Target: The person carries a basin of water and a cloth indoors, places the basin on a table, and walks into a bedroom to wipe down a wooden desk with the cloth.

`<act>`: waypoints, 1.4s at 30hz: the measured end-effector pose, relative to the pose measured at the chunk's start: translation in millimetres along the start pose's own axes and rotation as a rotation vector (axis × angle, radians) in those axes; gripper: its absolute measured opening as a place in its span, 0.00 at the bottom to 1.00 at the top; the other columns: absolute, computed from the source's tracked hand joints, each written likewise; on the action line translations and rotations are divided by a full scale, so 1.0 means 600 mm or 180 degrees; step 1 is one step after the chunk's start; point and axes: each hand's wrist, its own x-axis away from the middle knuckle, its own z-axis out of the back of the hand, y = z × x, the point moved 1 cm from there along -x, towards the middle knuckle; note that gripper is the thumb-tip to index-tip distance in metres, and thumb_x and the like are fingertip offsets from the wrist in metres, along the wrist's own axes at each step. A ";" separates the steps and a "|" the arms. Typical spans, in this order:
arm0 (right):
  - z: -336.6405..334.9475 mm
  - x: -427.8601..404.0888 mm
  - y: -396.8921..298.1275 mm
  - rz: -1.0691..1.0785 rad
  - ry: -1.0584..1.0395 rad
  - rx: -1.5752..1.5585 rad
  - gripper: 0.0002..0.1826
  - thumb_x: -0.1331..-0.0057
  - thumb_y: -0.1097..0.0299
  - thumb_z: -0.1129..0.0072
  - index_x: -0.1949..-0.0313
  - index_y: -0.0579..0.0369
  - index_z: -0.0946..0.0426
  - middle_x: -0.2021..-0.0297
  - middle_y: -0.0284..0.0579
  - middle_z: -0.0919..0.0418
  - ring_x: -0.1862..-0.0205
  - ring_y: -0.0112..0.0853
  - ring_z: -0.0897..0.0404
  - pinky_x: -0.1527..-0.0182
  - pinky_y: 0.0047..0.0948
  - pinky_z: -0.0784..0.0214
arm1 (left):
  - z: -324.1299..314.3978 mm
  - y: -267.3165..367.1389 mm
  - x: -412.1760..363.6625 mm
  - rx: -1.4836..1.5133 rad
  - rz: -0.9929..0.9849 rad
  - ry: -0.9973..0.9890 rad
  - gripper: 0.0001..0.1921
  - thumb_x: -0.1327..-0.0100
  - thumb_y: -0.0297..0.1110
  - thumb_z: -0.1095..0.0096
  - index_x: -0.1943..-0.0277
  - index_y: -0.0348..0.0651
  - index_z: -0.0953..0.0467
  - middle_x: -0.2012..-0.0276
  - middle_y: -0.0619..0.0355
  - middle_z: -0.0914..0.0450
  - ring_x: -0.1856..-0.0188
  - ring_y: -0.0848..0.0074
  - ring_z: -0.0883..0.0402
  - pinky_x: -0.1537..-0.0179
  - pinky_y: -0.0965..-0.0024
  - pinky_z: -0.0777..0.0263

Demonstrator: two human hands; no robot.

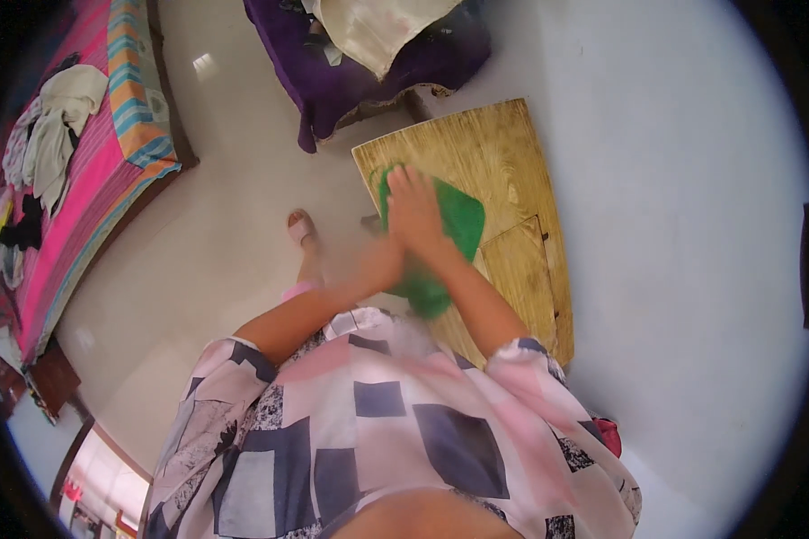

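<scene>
A green cloth [464, 214], apparently folded, lies over the left part of a wood-grain tabletop [505, 162]. My right hand [414, 209] rests flat on it with the fingers stretched toward its far left corner. Blurred by motion, my left hand [377, 264] is beside my right wrist at the cloth's left edge. Whether it grips the cloth cannot be made out. Part of the cloth is hidden under my hands and right forearm, and its near end is blurred.
A pale wall [667, 222] runs along the tabletop's right side. Beyond stands a piece of furniture draped in purple cloth [371, 91], with a cream cloth [384, 30] on it. At left, a bed with a striped cover [94, 182] bears clothes [67, 114]. The floor [229, 175] is glossy.
</scene>
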 end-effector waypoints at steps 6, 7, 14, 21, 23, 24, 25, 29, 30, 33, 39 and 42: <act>-0.038 0.019 0.010 0.0066 -0.0075 -0.0680 0.25 0.38 0.66 0.56 0.45 0.68 0.40 0.42 0.59 0.40 0.39 0.49 0.44 0.39 0.40 0.50 | -0.008 -0.022 -0.013 -0.0844 -0.0357 -0.0392 0.09 0.51 0.28 0.47 0.70 0.30 0.27 0.75 0.40 0.24 0.74 0.50 0.23 0.73 0.52 0.30; -0.034 0.034 0.004 0.0035 -0.0207 -0.0631 0.25 0.38 0.66 0.56 0.45 0.69 0.40 0.42 0.60 0.41 0.38 0.49 0.45 0.38 0.40 0.50 | -0.020 -0.026 -0.008 -0.0844 -0.0347 -0.0396 0.09 0.51 0.28 0.47 0.70 0.30 0.27 0.75 0.40 0.24 0.74 0.50 0.23 0.73 0.52 0.30; -0.038 -0.026 0.015 0.0031 0.0138 -0.0607 0.27 0.38 0.66 0.53 0.43 0.71 0.43 0.39 0.61 0.47 0.37 0.51 0.49 0.37 0.40 0.54 | -0.013 -0.036 -0.037 -0.0034 -0.0007 -0.0110 0.14 0.50 0.29 0.47 0.60 0.30 0.31 0.71 0.38 0.25 0.73 0.47 0.25 0.71 0.52 0.31; -0.028 0.025 0.001 0.0040 -0.0101 -0.0897 0.28 0.37 0.65 0.55 0.42 0.72 0.46 0.40 0.63 0.47 0.37 0.52 0.49 0.36 0.40 0.57 | -0.038 -0.029 0.023 0.0763 -0.0118 -0.0222 0.30 0.48 0.30 0.45 0.44 0.31 0.49 0.61 0.33 0.28 0.60 0.43 0.28 0.59 0.51 0.33; -0.027 -0.004 0.004 0.0043 0.0064 -0.0840 0.28 0.37 0.65 0.55 0.42 0.72 0.46 0.40 0.63 0.47 0.37 0.52 0.49 0.36 0.41 0.56 | -0.013 -0.037 -0.007 0.0813 0.0151 -0.0346 0.32 0.48 0.30 0.44 0.43 0.31 0.50 0.60 0.32 0.28 0.58 0.43 0.29 0.57 0.51 0.34; -0.032 -0.023 0.004 0.0055 0.0084 -0.0723 0.28 0.38 0.66 0.54 0.43 0.72 0.45 0.40 0.64 0.47 0.37 0.52 0.49 0.36 0.41 0.55 | -0.004 -0.043 -0.015 0.0846 0.0454 -0.0442 0.33 0.48 0.30 0.43 0.42 0.31 0.50 0.59 0.32 0.29 0.56 0.43 0.30 0.55 0.52 0.35; -0.034 -0.031 0.002 0.0065 0.0106 -0.0605 0.28 0.38 0.67 0.53 0.43 0.72 0.44 0.40 0.64 0.47 0.37 0.53 0.49 0.36 0.42 0.55 | -0.002 -0.040 -0.011 0.0848 0.0462 -0.0431 0.33 0.48 0.30 0.43 0.42 0.31 0.50 0.59 0.32 0.29 0.56 0.43 0.30 0.55 0.52 0.35; -0.035 0.026 -0.004 0.0048 -0.0178 -0.0967 0.27 0.39 0.68 0.52 0.43 0.71 0.43 0.40 0.63 0.46 0.38 0.52 0.47 0.37 0.41 0.54 | -0.033 -0.047 0.022 0.0562 0.0081 -0.0621 0.37 0.49 0.30 0.42 0.39 0.33 0.53 0.60 0.33 0.28 0.57 0.44 0.28 0.56 0.53 0.34; -0.029 0.043 -0.006 0.0046 -0.0118 -0.0982 0.27 0.39 0.68 0.51 0.43 0.70 0.43 0.40 0.61 0.45 0.38 0.52 0.47 0.37 0.41 0.54 | -0.039 -0.035 0.035 0.0714 -0.0236 -0.0567 0.37 0.49 0.30 0.42 0.38 0.34 0.54 0.60 0.33 0.27 0.58 0.43 0.28 0.57 0.53 0.33; -0.033 0.016 0.002 0.0075 0.0009 -0.0867 0.28 0.39 0.68 0.51 0.42 0.68 0.43 0.40 0.59 0.45 0.38 0.51 0.46 0.37 0.41 0.53 | -0.030 -0.016 0.032 0.1989 -0.0114 -0.0229 0.39 0.49 0.31 0.42 0.37 0.38 0.56 0.61 0.34 0.26 0.59 0.44 0.27 0.57 0.54 0.33; -0.038 -0.007 0.025 0.0180 0.0238 -0.0713 0.27 0.39 0.68 0.53 0.42 0.68 0.44 0.39 0.58 0.45 0.37 0.49 0.47 0.36 0.38 0.55 | 0.001 -0.024 0.010 0.1234 0.0481 -0.0494 0.40 0.49 0.34 0.43 0.36 0.40 0.57 0.60 0.35 0.26 0.56 0.46 0.26 0.56 0.55 0.33; -0.024 0.078 0.002 0.0424 -0.0476 -0.0846 0.27 0.39 0.68 0.53 0.42 0.67 0.43 0.39 0.57 0.45 0.37 0.49 0.48 0.36 0.39 0.56 | -0.076 -0.030 0.055 0.0347 -0.0176 -0.0872 0.37 0.48 0.34 0.44 0.36 0.39 0.54 0.60 0.34 0.26 0.56 0.46 0.27 0.55 0.54 0.33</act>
